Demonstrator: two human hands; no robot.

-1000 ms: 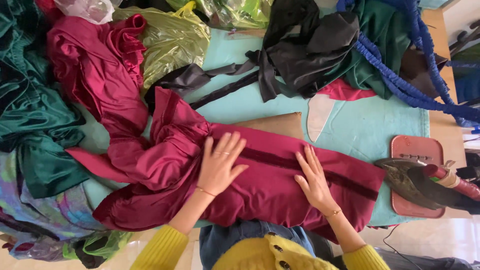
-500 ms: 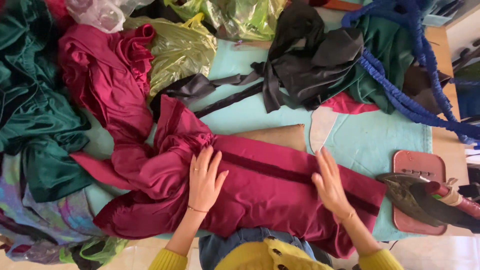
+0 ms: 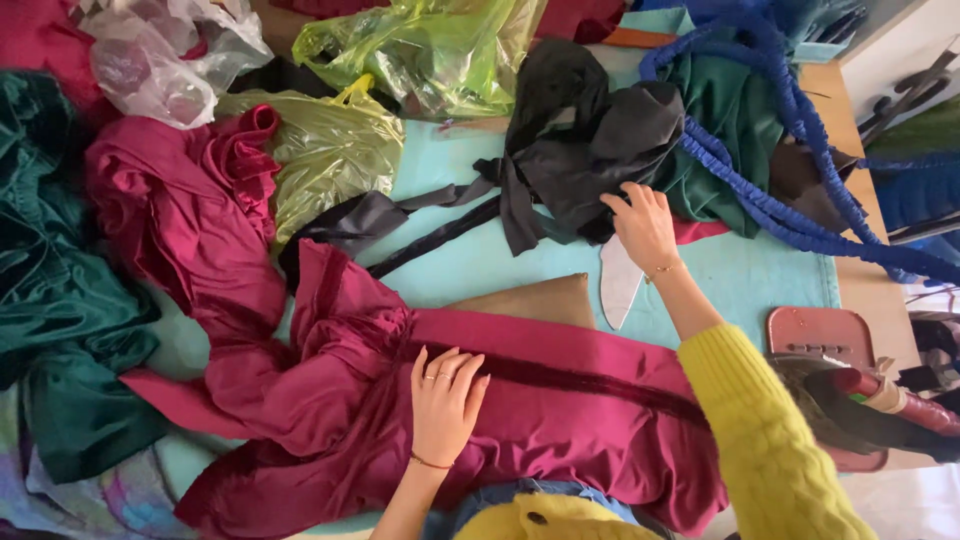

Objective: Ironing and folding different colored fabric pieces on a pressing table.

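Observation:
A crimson satin garment (image 3: 560,420) lies spread across the near side of the turquoise table cover (image 3: 470,265), with a darker velvet stripe running along it. My left hand (image 3: 443,403) rests flat on it, fingers apart, holding nothing. My right hand (image 3: 643,225) is stretched out to the far right, fingers spread, touching the edge of a heap of black fabric (image 3: 585,150) beside a green cloth (image 3: 735,130). A tan pointed fabric piece (image 3: 535,298) and a pale curved pattern piece (image 3: 620,285) lie between the two hands.
Dark green satin (image 3: 55,300) is piled at the left. Yellow-green plastic bags (image 3: 420,55) and a clear bag (image 3: 165,55) sit at the back. Blue ruffled trim (image 3: 770,190) snakes across the right. A red iron rest (image 3: 815,335) with an iron stands at the right edge.
My right hand has lifted off the crimson garment and reached away to the black fabric. My left hand has stayed flat on the garment. The view has shifted slightly.

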